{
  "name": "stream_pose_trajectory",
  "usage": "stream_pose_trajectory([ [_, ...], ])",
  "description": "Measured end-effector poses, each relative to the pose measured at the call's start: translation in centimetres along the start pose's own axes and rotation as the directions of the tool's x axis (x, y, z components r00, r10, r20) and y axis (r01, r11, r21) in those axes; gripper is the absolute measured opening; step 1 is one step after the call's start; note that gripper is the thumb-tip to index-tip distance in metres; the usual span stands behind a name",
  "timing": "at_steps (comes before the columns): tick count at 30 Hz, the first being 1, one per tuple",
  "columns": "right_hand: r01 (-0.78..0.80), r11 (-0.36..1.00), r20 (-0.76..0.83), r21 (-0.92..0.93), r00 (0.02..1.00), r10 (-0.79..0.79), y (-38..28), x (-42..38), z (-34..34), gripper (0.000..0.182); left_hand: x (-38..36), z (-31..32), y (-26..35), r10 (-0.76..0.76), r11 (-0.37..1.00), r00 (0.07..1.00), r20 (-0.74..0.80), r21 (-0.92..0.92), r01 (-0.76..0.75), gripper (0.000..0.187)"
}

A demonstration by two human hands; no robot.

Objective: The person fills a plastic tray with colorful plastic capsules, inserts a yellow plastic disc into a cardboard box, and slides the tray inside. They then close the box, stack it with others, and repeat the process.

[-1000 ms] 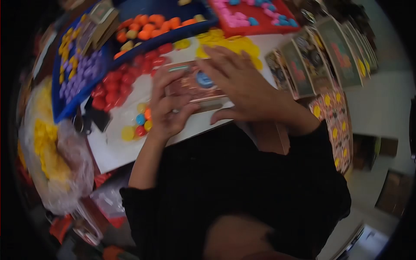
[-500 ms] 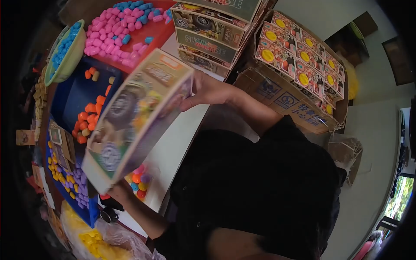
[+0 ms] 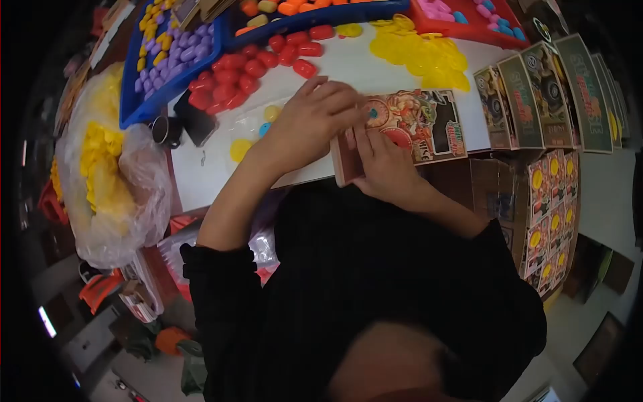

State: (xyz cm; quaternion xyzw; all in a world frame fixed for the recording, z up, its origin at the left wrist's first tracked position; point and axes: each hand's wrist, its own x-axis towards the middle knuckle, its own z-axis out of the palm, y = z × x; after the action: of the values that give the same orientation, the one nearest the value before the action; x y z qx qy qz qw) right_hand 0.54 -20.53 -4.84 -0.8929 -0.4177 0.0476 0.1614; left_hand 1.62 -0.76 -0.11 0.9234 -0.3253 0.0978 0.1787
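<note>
A long printed box [image 3: 432, 127] lies flat on the white table top, its illustrated face up. My left hand [image 3: 311, 124] is closed over the box's left end, with its fingertips beside those of the other hand. My right hand [image 3: 392, 167] grips the same end from the near side, its fingers on the edge and its thumb low at the end panel. The fingers partly hide that end. Left of my left hand, round coloured pieces [image 3: 241, 149] lie in clear plastic.
Red pieces [image 3: 231, 79] and yellow discs [image 3: 422, 53] lie behind the hands. Blue trays [image 3: 218, 40] and a red tray [image 3: 469, 30] line the back. Printed boxes [image 3: 539, 100] stand at right, above a packed carton [image 3: 499, 194]. A black cup [image 3: 166, 132] and a plastic bag [image 3: 144, 194] are left.
The view has turned. The box, earlier held up tilted between both hands, now lies on the table, and both hands have come together at its left end.
</note>
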Motion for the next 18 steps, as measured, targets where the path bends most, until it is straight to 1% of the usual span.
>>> stream_pose_trajectory([
  [1, 0.014, 1.000, -0.114, 0.009, 0.993, -0.013, 0.2, 0.7, 1.2, 0.064, -0.5, -0.3, -0.1, -0.022, 0.994, 0.997, -0.069, 0.109, 0.029, 0.051],
  [2, 0.046, 0.999, -0.105, 0.007, 0.993, -0.045, 0.0, 1.3, 1.2, 0.064, -2.0, -1.3, -0.9, -0.150, 0.988, 0.988, -0.043, 0.024, 0.151, 0.089],
  [3, 0.006, 0.985, -0.147, 0.173, 0.989, 0.020, 0.0, 1.7, 1.2, 0.057, -3.9, -1.8, -1.9, -0.173, 0.984, 0.983, -0.057, 0.033, 0.175, 0.089],
  [4, -0.036, 0.939, -0.171, 0.342, 0.980, 0.100, 0.1, 1.9, 1.2, 0.050, -5.7, -2.0, -2.7, -0.329, 0.941, 0.944, -0.003, 0.080, 0.328, 0.103],
  [5, -0.033, 0.861, -0.141, 0.507, 0.983, 0.120, -0.1, 2.3, 0.4, 0.029, -7.0, -2.1, -3.1, -0.476, 0.875, 0.878, 0.043, 0.128, 0.468, 0.118],
  [6, -0.024, 0.862, -0.128, 0.507, 0.986, 0.102, -0.3, 2.5, 0.7, 0.029, -8.0, -1.9, -3.4, -0.556, 0.830, 0.810, 0.188, 0.187, 0.526, 0.131],
  [7, -0.047, 0.770, -0.066, 0.637, 0.991, 0.115, -0.4, 2.7, 1.0, 0.021, -8.5, -1.4, -3.3, -0.572, 0.819, 0.800, 0.180, 0.182, 0.545, 0.131],
  [8, -0.078, 0.660, -0.003, 0.748, 0.993, 0.121, -0.5, 2.9, 1.1, 0.016, -8.5, -0.8, -3.1, -0.615, 0.788, 0.738, 0.276, 0.232, 0.570, 0.132],
  [9, -0.075, 0.664, 0.002, 0.744, 0.994, 0.110, -0.7, 3.2, 1.1, 0.016, -8.4, -0.5, -3.1, -0.648, 0.761, 0.667, 0.368, 0.283, 0.583, 0.134],
  [11, -0.079, 0.605, -0.044, 0.793, 0.982, 0.186, -1.4, 3.5, 1.1, 0.013, -8.0, -0.6, -3.3, -0.663, 0.747, 0.647, 0.377, 0.264, 0.610, 0.131],
  [12, -0.085, 0.610, -0.038, 0.788, 0.982, 0.185, -1.5, 3.4, 1.2, 0.013, -8.0, -0.6, -3.4, -0.671, 0.736, 0.630, 0.390, 0.249, 0.630, 0.128],
  [13, -0.093, 0.596, -0.034, 0.797, 0.980, 0.197, -1.4, 3.3, 1.2, 0.013, -8.3, -0.5, -3.5, -0.671, 0.735, 0.631, 0.389, 0.241, 0.633, 0.128],
  [15, -0.097, 0.585, -0.031, 0.805, 0.978, 0.204, -1.4, 3.2, 1.2, 0.013, -9.2, -0.7, -4.0, -0.617, 0.778, 0.711, 0.337, 0.128, 0.615, 0.122],
  [16, -0.106, 0.600, -0.030, 0.793, 0.977, 0.212, -1.4, 3.1, 1.2, 0.013, -9.4, -0.8, -4.0, -0.620, 0.776, 0.710, 0.334, 0.127, 0.617, 0.122],
  [18, -0.118, 0.611, -0.023, 0.783, 0.976, 0.218, -1.5, 3.0, 1.1, 0.013, -9.8, -0.9, -3.7, -0.593, 0.799, 0.752, 0.289, 0.089, 0.595, 0.122],
])
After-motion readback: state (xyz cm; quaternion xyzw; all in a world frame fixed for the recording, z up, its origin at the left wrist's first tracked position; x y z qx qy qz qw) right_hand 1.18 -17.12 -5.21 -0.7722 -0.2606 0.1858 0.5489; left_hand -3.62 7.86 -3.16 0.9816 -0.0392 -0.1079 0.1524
